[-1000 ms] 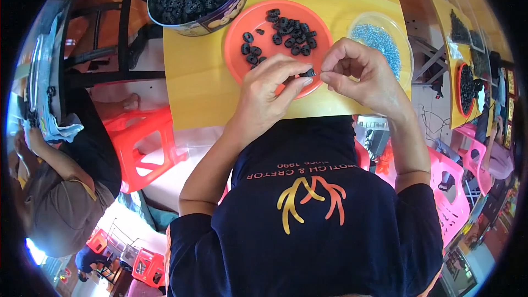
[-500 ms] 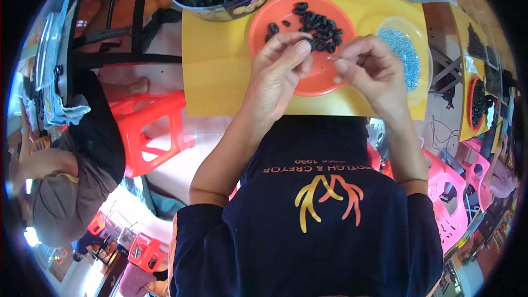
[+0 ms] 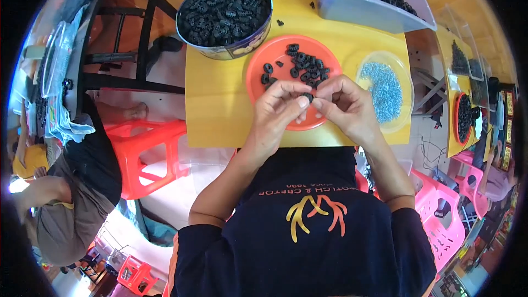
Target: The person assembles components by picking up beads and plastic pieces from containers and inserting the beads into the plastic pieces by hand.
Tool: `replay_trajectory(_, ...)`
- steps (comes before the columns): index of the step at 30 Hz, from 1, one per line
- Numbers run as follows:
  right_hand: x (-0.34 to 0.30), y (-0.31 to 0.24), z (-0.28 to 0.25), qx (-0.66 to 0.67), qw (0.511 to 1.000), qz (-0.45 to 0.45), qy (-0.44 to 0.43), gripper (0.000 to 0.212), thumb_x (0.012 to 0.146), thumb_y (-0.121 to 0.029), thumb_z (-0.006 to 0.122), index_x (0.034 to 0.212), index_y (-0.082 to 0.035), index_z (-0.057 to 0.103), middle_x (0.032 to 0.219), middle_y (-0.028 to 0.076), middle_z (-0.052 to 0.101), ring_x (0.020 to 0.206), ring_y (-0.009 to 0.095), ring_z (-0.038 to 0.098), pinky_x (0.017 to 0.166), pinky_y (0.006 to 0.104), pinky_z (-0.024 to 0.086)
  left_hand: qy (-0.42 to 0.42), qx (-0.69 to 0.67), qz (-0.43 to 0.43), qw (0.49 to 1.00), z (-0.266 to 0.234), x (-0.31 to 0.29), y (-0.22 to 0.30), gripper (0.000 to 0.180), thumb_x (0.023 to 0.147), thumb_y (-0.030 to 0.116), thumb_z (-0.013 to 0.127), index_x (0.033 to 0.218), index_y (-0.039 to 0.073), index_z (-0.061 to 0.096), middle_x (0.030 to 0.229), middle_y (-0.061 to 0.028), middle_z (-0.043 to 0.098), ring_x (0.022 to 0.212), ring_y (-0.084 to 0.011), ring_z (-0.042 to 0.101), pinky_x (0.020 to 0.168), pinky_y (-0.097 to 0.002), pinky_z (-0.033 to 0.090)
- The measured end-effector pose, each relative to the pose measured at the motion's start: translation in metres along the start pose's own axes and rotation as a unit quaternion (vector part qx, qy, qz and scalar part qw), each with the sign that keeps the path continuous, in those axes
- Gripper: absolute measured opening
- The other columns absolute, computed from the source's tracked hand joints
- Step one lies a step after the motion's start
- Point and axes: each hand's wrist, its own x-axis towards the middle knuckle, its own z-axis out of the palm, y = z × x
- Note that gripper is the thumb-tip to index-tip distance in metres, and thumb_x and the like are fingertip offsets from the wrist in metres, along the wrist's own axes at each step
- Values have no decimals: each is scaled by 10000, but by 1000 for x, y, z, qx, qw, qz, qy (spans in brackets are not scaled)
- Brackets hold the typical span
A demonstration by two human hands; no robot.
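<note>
Over orange round plastic plate (image 3: 257,72), prob. to catch drops, my L hand (image 3: 276,111) pinches small black plastic piece (image 3: 308,97) steady, R hand (image 3: 348,109) w/ fingertips close tog. beside it (can't tell if on anything), tiny shiny blue bits (image 3: 383,91) R of plate, prob. for reach.

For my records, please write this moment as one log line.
left hand: pinching black part; right hand: fingers beside it; below: red plate

Here's lettering (image 3: 291,190) across the dark shirt (image 3: 319,264), two reddish lines running upside down, right above a yellow-and-orange branching emblem (image 3: 316,205)! And the round tin (image 3: 220,53) carries pale side print (image 3: 247,48), too slanted to read.
</note>
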Motion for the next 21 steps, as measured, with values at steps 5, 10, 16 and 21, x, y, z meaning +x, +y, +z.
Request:
replay_trajectory(5, -2, 3, 15, -281, 934, -217, 37, 161, 836, -1, 702, 996, 6, 685, 1021, 114, 639, 851, 179, 649, 715, 275, 526, 17, -29, 12, 999, -8, -4, -3, 169, 933, 51, 614, 1094, 3, 596, 894, -53, 626, 756, -116, 596, 696, -254, 501)
replay_trajectory(10, 13, 8, 19, -316, 911, -263, 21, 159, 847, -27, 689, 1005, -4, 682, 958, 138, 652, 902, 252, 663, 749, 340, 542, 48, -9, 17, 999, -26, -15, -2, 170, 930, 45, 614, 1093, -2, 597, 920, -79, 651, 767, -131, 616, 704, -268, 514)
replay_trajectory(16, 70, 24, 16, -550, 798, -247, 33, 109, 838, -169, 672, 879, -69, 682, 864, 115, 639, 735, 279, 662, 598, 383, 532, 95, 62, 40, 993, -47, -28, 9, 161, 929, 53, 601, 1082, 5, 597, 971, -124, 672, 758, -137, 600, 690, -264, 473)
replay_trajectory(21, 89, 40, 27, -665, 709, -234, 10, 144, 805, -209, 676, 845, -70, 667, 816, 117, 614, 726, 278, 664, 577, 402, 531, 123, 68, 58, 988, -55, -33, 15, 172, 917, 53, 622, 1078, -5, 602, 954, -112, 673, 748, -127, 602, 681, -255, 479)
